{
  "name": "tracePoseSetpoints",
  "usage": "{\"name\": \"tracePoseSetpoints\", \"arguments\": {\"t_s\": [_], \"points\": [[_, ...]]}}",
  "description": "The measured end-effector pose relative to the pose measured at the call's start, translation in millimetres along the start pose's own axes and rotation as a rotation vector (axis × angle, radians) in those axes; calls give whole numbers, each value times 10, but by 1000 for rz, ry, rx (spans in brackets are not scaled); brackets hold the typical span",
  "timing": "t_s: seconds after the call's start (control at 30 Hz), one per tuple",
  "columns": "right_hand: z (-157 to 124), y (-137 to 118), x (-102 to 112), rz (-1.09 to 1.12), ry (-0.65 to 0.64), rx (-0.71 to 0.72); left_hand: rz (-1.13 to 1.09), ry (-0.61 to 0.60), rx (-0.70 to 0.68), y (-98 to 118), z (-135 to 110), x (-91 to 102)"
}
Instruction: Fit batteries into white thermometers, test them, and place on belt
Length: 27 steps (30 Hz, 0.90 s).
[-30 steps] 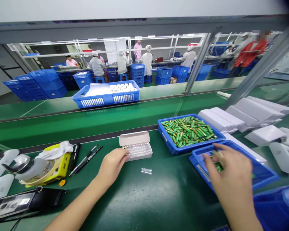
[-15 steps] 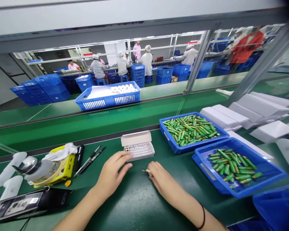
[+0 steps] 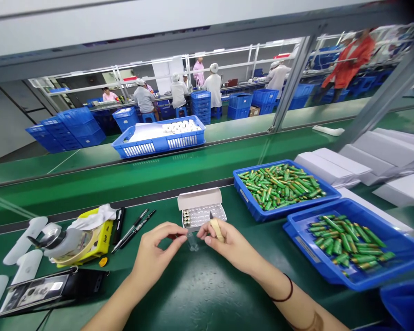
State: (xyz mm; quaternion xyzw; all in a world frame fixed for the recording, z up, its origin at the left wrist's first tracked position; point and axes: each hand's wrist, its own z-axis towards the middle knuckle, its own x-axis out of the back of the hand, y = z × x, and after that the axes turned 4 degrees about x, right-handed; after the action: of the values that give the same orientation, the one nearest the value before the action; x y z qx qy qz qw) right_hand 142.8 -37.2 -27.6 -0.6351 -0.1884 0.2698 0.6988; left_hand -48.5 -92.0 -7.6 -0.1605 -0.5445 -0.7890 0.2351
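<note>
Left hand (image 3: 162,248): fingers pinching clear plastic (image 3: 193,243)
Right hand (image 3: 229,241): fingers around beige tool (image 3: 216,229)
Box (image 3: 200,199): left end occupied, rest seemingly unfilled

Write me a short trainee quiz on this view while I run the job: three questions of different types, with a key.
1. What clear item do the left hand's fingertips pinch?
2. True or false: the white box lid is shut.
3. Fill in: of the nearer blue tray and the farther blue tray, the ____ one holds more green cylinders.

Key:
1. A small clear plastic piece.
2. False; it stands open.
3. Farther.
</note>
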Motion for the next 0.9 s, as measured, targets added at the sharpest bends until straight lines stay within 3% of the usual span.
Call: {"name": "tracePoseSetpoints", "arguments": {"t_s": [0.13,0.33,0.53,0.67,0.77,0.9], "points": [[46,80,4,13,76,1,35,39,6,-75,68,-23],[-17,153,135,22,185,-14,143,305,-19,-358,124,-88],[-57,116,144,12,212,-14,278,216,-250,-502,132,-134],[-67,123,114,-22,202,-19,315,94,-341,-512,135,-134],[-71,122,115,-17,191,-21,365,28,-323,-502,133,-124],[-76,117,109,-26,180,-17,341,47,-185,-478,143,-138]]}}
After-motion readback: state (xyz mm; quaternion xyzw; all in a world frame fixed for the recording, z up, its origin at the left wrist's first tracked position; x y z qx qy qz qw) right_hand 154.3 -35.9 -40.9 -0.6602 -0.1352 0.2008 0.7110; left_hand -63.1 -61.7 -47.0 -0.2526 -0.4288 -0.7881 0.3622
